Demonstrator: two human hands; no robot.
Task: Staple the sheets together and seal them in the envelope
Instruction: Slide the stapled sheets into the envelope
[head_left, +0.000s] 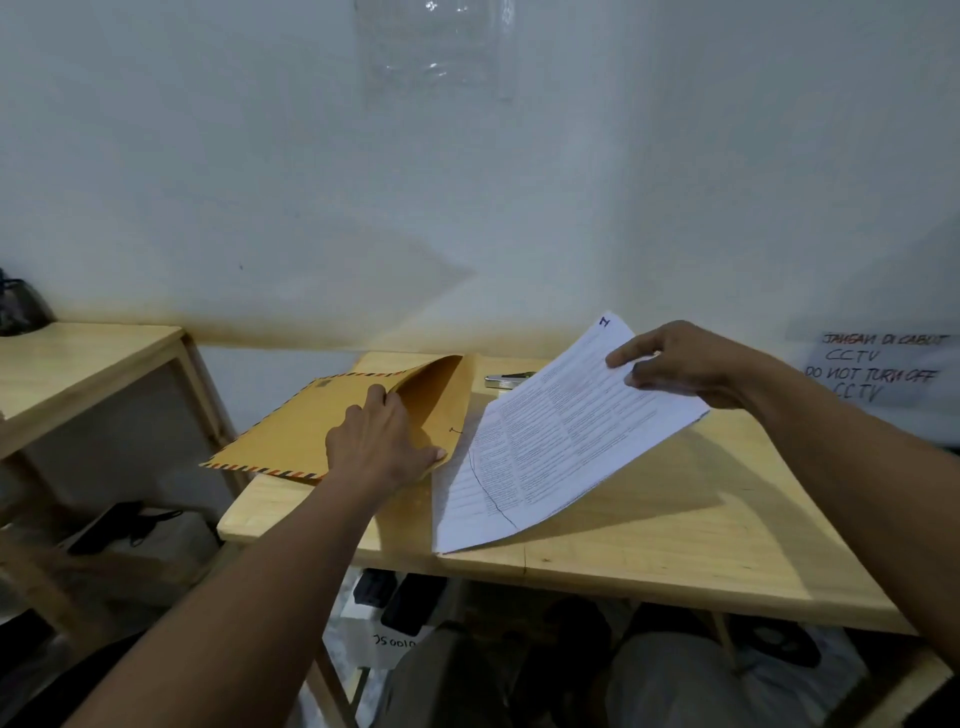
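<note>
A brown envelope (306, 431) with a striped border lies on the left part of the wooden table (649, 525), its flap (441, 384) standing open. My left hand (382, 447) grips the envelope at its mouth, fingers at the opening edge. My right hand (685, 364) pinches the far edge of the printed white sheets (550, 441), holding them tilted up to the right of the envelope, their near corner resting on the table. A metal stapler (506, 380) lies behind the sheets, partly hidden by them.
A second wooden table (78, 374) stands to the left, with a dark object at its far corner. A white wall runs close behind. A handwritten notice (878, 369) hangs at the right. Bags and dark items lie under the tables.
</note>
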